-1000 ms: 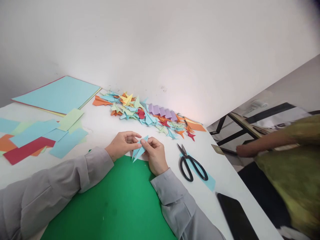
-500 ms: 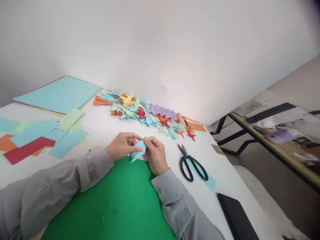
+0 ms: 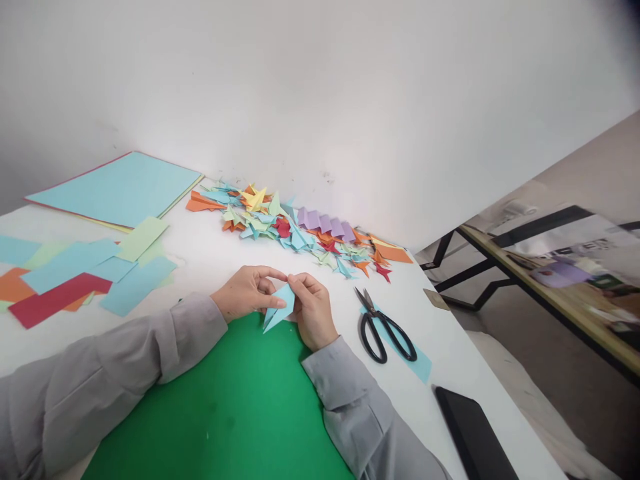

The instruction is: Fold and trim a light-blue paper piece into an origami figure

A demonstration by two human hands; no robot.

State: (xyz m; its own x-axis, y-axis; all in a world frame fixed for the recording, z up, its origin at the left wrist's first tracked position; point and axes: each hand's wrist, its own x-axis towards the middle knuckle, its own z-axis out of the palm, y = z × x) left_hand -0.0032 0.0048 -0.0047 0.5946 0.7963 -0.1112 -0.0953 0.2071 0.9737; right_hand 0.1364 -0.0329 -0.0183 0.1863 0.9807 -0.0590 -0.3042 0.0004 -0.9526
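Observation:
A small folded piece of light-blue paper (image 3: 281,308) is pinched between both hands, its pointed end hanging down toward me. My left hand (image 3: 251,291) grips it from the left, thumb lying across its face and index finger at the top corner. On the other side, my right hand (image 3: 314,308) has thumb and finger closed on the upper right edge. The fingertips of both hands meet at the top of the fold, hiding that part. Below them a green sheet (image 3: 225,400) covers the near part of the white table (image 3: 200,257).
Many folded paper shapes (image 3: 295,233) lie along the wall. Loose paper strips (image 3: 75,267) and large coloured sheets (image 3: 120,190) are at left. Black-handled scissors (image 3: 384,330) rest on a blue strip (image 3: 420,363) at right, near a black phone-like object (image 3: 473,430).
The fold's lower tip has dropped slightly, and my left thumb has slid right and down across the paper. My right hand has barely moved.

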